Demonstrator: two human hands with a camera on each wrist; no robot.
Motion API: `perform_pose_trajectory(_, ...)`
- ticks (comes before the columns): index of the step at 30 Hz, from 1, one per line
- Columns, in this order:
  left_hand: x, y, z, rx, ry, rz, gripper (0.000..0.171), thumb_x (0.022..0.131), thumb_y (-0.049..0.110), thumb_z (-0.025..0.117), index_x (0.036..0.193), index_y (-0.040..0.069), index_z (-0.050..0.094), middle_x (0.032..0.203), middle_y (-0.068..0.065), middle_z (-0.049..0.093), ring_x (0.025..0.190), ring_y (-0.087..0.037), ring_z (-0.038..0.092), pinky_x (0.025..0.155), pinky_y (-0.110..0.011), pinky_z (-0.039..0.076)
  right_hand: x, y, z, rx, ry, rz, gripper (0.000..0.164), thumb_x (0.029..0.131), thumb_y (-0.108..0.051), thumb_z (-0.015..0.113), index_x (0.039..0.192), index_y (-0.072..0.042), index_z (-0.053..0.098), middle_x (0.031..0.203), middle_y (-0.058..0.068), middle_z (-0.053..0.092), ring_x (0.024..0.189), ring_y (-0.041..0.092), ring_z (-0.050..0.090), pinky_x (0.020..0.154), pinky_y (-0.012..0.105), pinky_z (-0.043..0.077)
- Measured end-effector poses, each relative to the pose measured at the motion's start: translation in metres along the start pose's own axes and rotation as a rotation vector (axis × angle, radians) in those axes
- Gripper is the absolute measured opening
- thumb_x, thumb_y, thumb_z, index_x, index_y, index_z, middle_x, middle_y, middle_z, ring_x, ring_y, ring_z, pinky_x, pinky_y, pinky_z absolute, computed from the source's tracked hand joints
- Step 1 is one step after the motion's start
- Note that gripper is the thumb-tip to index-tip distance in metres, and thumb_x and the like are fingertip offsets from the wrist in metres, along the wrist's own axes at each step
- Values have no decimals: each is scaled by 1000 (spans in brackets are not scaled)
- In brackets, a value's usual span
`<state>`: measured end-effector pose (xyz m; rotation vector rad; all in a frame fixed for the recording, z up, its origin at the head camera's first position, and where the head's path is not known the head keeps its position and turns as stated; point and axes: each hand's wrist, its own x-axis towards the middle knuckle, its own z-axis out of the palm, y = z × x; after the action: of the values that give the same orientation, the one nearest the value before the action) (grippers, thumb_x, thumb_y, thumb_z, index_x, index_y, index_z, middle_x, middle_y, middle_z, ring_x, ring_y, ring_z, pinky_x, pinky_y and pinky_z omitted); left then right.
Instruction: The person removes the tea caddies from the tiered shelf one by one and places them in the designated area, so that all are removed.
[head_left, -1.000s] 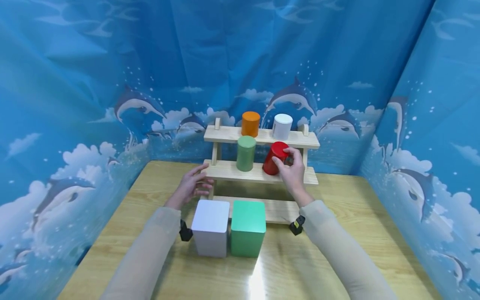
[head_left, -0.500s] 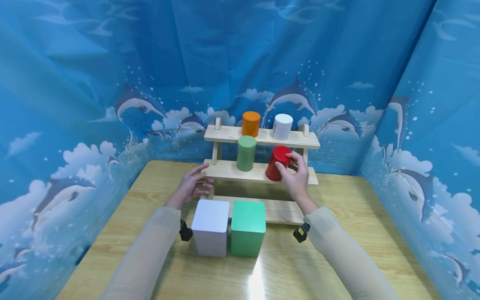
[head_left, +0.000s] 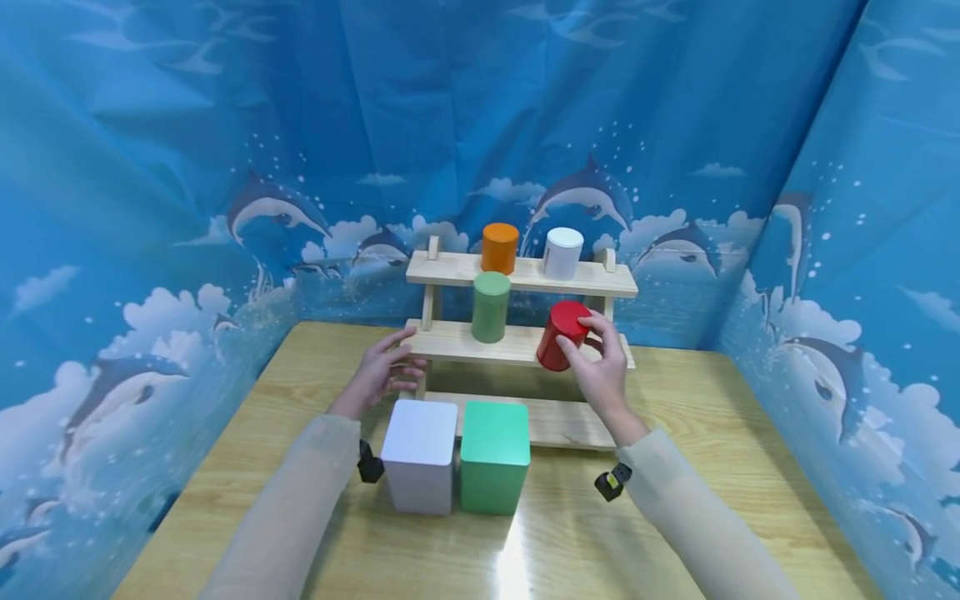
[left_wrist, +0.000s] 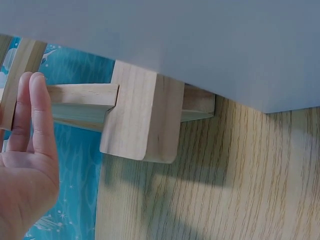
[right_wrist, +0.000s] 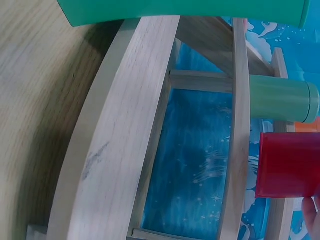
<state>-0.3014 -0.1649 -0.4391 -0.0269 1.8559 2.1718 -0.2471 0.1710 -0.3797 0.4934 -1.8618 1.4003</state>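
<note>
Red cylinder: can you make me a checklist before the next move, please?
1. Right hand pinches red cylinder: ok.
2. Red cylinder off the shelf: ok, the right wrist view shows a gap.
3. Red cylinder upright: not ok, it leans.
4. Green cylinder apart from the red one: ok.
5. Left hand touching the shelf: cannot tell, its fingers are right by the end.

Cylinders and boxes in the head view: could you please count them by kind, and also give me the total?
Cylinders: 4 (red cylinder, green cylinder, orange cylinder, white cylinder)
Boxes: 2 (pale box, green box)
Total: 6
</note>
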Motion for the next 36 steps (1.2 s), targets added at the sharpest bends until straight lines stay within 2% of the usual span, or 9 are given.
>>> perform_pose_trajectory(5, 12, -12, -5, -3, 30, 14, 44, 98, 26, 49, 141, 27, 41, 98, -12, 67, 86, -28, 64, 73, -43, 55, -4, -5, -4, 20, -5, -26, 37, 76, 11, 70, 109, 15, 53, 122, 28, 51, 108, 31, 51, 80, 36, 52)
perform_pose_trajectory(8, 15, -15, -6, 3, 42, 19, 43, 97, 27, 49, 140, 28, 42, 96, -11, 68, 83, -25, 65, 70, -40, 56, -7, -7, -6, 36, -9, -33, 37, 74, 13, 69, 108, 15, 53, 122, 28, 51, 106, 32, 51, 79, 32, 52)
perform_pose_trajectory(12, 11, -12, -5, -5, 32, 8, 44, 98, 26, 49, 141, 27, 41, 97, -12, 68, 84, -27, 65, 70, -41, 56, -10, -9, -9, 46, -25, -32, 36, 74, 14, 69, 107, 15, 54, 122, 28, 51, 105, 30, 53, 78, 29, 53)
perform_pose_trajectory(16, 4, -5, -2, -9, 6, 4, 46, 98, 24, 48, 143, 24, 37, 100, -15, 67, 91, -32, 63, 77, -46, 53, -15, -10, -14, 54, -45, -32, 37, 74, 14, 69, 108, 14, 54, 121, 27, 51, 107, 28, 52, 79, 27, 52)
perform_pose_trajectory(25, -3, 3, 1, 4, -6, 1, 47, 99, 23, 47, 144, 22, 36, 109, -21, 63, 97, -35, 61, 83, -48, 50, -25, -12, -22, 60, -60, -57, 36, 72, 17, 69, 105, 15, 55, 120, 30, 52, 109, 38, 49, 81, 25, 51)
perform_pose_trajectory(36, -4, 3, 1, -1, -12, 6, 46, 99, 23, 46, 144, 21, 36, 101, -14, 67, 93, -32, 62, 80, -47, 52, -43, -16, -31, 33, -92, -44, 37, 70, 19, 70, 104, 14, 57, 121, 29, 52, 110, 30, 51, 83, 23, 50)
